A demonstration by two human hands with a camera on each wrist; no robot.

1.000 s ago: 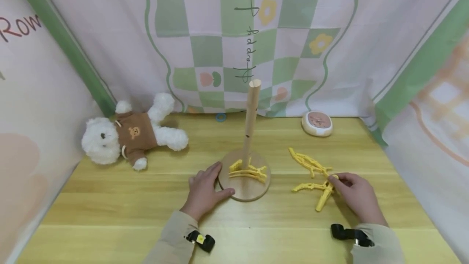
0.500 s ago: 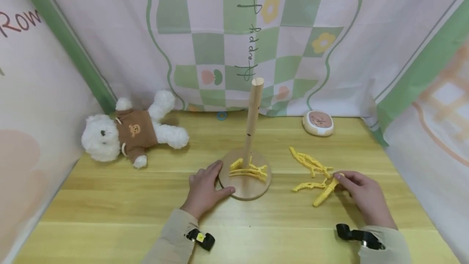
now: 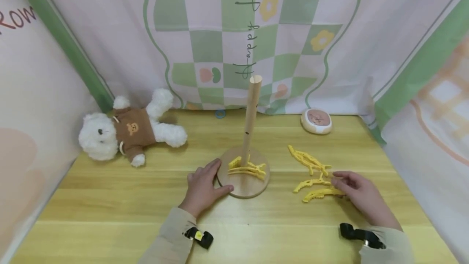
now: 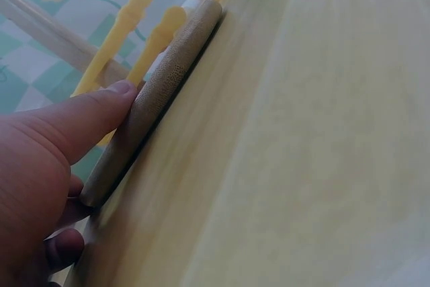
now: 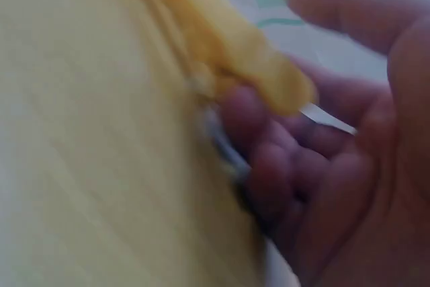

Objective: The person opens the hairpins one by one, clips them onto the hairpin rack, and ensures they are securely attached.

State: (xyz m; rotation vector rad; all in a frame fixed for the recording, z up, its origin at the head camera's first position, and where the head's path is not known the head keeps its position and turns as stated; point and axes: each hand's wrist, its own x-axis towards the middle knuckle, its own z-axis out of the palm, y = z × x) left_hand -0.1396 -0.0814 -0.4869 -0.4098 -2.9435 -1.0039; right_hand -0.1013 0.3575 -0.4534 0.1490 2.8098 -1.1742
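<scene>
A wooden stand (image 3: pixel 252 121) has an upright pole with dark holes on a round base (image 3: pixel 243 190). My left hand (image 3: pixel 205 190) holds the base at its left edge, the thumb over the rim in the left wrist view. Several yellow branch-shaped pieces (image 3: pixel 246 171) lie on the base around the pole. To the right, more such pieces (image 3: pixel 307 160) lie on the table. The nearest yellow branch-shaped piece (image 3: pixel 319 194) has its right end at my right hand (image 3: pixel 359 194). In the right wrist view, its end rests by the curled fingers (image 5: pixel 245 115), and the thumb stands apart from it.
A white plush toy (image 3: pixel 133 129) in a brown shirt lies at the back left of the wooden table (image 3: pixel 121 215). At the back right sits a rounded white device (image 3: pixel 316 121). A small blue ring (image 3: pixel 220 113) lies near the patterned curtain (image 3: pixel 205 11).
The yellow piece that my right hand pinched has turned and come down beside the others. The right thumb has come off it. My left hand stays on the base.
</scene>
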